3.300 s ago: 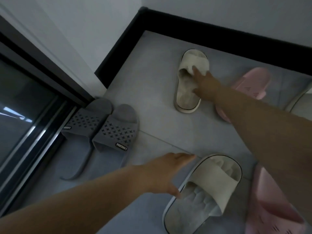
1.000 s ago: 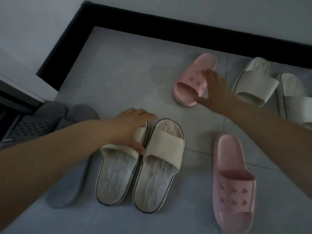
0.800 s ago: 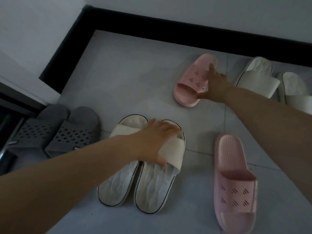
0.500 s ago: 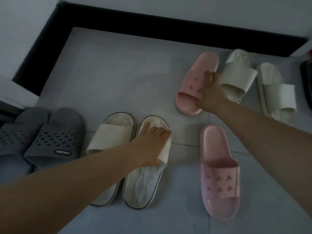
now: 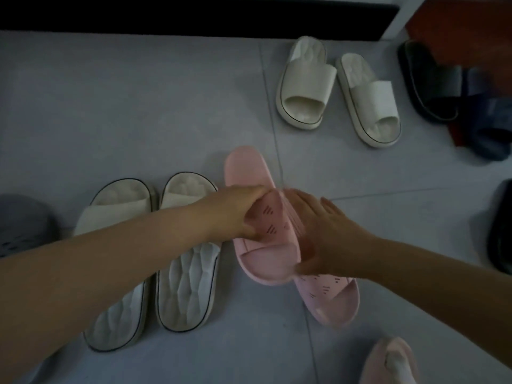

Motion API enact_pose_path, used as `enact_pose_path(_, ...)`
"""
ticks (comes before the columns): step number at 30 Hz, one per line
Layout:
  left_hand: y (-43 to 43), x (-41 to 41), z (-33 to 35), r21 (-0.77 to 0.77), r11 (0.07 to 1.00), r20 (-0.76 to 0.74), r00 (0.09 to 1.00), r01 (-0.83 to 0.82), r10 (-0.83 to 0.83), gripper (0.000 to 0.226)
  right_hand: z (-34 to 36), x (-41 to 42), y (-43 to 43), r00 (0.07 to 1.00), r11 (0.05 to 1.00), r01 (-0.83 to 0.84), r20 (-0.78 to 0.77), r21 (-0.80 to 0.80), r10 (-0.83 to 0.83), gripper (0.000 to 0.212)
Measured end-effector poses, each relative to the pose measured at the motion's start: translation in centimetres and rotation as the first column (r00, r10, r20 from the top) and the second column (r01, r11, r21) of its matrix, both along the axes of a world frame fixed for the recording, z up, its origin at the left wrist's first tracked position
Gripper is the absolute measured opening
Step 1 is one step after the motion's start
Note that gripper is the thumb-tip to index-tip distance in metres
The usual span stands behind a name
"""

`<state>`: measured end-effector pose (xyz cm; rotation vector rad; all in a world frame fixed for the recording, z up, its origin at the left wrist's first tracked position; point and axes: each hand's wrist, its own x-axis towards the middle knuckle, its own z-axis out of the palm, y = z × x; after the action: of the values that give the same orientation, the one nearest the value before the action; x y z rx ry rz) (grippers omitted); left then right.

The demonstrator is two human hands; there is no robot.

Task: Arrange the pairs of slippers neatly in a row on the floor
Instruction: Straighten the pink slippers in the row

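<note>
Two pink slippers lie side by side at the middle of the floor. My left hand (image 5: 238,214) grips the strap of the left pink slipper (image 5: 249,173) from its left side. From the other side my right hand (image 5: 327,236) holds the same strap, fingers over it and thumb below. The second pink slipper (image 5: 327,295) lies partly under my right hand, toe toward me. A cream pair (image 5: 188,286) sits neatly just left of the pink ones. Another cream pair (image 5: 304,84) stands farther off at the upper right.
Dark slippers (image 5: 432,81) and a navy one (image 5: 487,126) lie at the far right by a red-brown surface. A black slipper (image 5: 501,225) is at the right edge and a grey slipper (image 5: 22,225) at the left edge. A foot in a pink slipper (image 5: 388,361) shows at the bottom.
My right hand brought the far pink slipper toward me, next to the other pink one. My left hand left the cream pair and took hold of the pink slipper's strap. The view shifted right.
</note>
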<state>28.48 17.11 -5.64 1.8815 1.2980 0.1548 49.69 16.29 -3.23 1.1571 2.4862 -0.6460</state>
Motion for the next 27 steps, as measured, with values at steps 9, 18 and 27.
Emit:
enact_pose_path(9, 0.7, 0.7, -0.5, -0.149, 0.985, -0.102, 0.99, 0.084, -0.1, 0.085, 0.4, 7.4, 0.0, 0.972, 0.957, 0.231, 0.075, -0.177, -0.221, 0.07)
enact_pose_path(18, 0.5, 4.0, -1.0, -0.16, 0.943, -0.199, 0.927, 0.29, -0.319, 0.065, -0.4, 3.0, 1.2, 0.974, 0.97, 0.21, 0.115, -0.12, -0.196, 0.066)
enact_pose_path(27, 0.2, 4.6, 4.2, -0.301, 0.85, -0.228, 0.833, 0.433, -0.505, 0.057, 10.7, 7.3, -0.5, 0.944, 0.957, 0.285, 0.194, -0.062, -0.268, 0.059)
